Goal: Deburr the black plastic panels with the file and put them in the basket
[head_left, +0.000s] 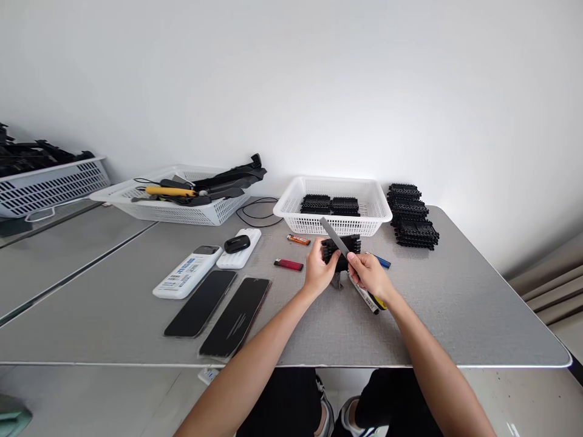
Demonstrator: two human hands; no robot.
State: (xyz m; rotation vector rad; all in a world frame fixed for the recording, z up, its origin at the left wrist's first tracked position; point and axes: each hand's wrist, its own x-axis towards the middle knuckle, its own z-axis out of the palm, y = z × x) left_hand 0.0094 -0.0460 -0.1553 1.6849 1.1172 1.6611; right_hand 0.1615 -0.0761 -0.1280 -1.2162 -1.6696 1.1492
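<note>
My left hand (319, 270) is closed on a black ribbed plastic part (345, 247), held just above the grey table (455, 303). My right hand (370, 274) grips a flat grey file (334, 235) whose blade lies slanted across the top of the part. A yellow-and-black handle (379, 302) sticks out under the right hand. A white basket (334, 226) directly behind the hands holds two more black parts (330, 204). To its right stands a stack of the same black parts (412, 217).
Two lighters (288, 264) lie left of the hands, a blue pen (381, 261) to the right. Two phones (237, 315), a white remote (187, 271), a power bank with an earbud case (237, 244) lie further left. Baskets of tools (173, 203) stand at the back left.
</note>
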